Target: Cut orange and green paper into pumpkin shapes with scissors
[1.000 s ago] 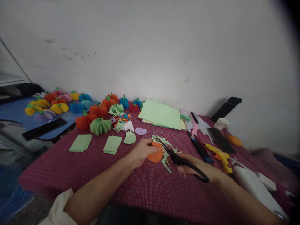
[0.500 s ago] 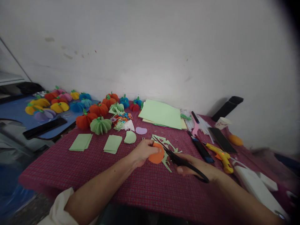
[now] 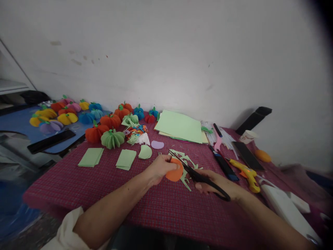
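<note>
Between the thumb and fingers of my left hand (image 3: 162, 167) is a rounded piece of orange paper (image 3: 173, 174). My right hand (image 3: 208, 181) is closed around the handles of black scissors (image 3: 199, 177), whose blades reach up and left along the orange paper's upper edge. Under and behind the blades lie light green paper scraps (image 3: 191, 163). A rounded green paper piece (image 3: 145, 152) and a purple paper piece (image 3: 157, 144) rest left of and beyond my left hand.
Stacks of green paper (image 3: 91, 157) lie at left, with several paper pumpkins (image 3: 112, 139) behind. Large green sheets (image 3: 180, 126) lie by the wall. At right are a yellow glue gun (image 3: 247, 173), a dark blue box cutter (image 3: 225, 165), a paper cup (image 3: 248, 136) and a white power strip (image 3: 288, 211).
The view has shifted slightly. My hands, the scissors and the orange paper hold nearly the same positions, with the scissor handles tilted a little differently.
</note>
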`<state>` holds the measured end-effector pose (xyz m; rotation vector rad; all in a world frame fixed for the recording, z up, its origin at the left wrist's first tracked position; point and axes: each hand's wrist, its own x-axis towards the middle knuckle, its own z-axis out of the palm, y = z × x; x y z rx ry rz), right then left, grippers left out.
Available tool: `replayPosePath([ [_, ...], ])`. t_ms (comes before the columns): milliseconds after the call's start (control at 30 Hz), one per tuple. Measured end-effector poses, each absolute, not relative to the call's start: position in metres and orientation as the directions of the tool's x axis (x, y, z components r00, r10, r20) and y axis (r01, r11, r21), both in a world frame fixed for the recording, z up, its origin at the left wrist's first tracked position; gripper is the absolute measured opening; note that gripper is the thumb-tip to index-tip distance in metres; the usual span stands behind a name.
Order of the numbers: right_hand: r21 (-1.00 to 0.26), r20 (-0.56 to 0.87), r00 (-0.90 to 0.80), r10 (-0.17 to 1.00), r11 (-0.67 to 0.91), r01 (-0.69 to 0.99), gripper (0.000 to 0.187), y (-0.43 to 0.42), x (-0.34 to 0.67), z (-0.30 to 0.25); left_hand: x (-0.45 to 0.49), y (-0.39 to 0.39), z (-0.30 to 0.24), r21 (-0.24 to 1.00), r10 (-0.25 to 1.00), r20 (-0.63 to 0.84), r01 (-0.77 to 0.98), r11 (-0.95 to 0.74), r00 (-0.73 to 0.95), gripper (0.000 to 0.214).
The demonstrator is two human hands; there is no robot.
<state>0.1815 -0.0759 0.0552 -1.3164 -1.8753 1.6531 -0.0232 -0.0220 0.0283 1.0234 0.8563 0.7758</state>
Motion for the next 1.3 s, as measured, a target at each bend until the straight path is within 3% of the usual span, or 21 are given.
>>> replayPosePath([
  [333,-0.872,-0.343,-0.540,0.768,-0.046,0.488,0.033,-0.075,0.184,0.068,-0.022,-0.022,0.026,0.936,0.849,-0.254,-0.105,0.337,0.464,0.016],
  [1300,-0.784,-0.436,-0.566,0.700,0.013,0.620,0.040,-0.065,0.202,0.076,-0.023,-0.022,0.022,0.924,0.756,-0.284,-0.041,0.379,0.589,0.017],
])
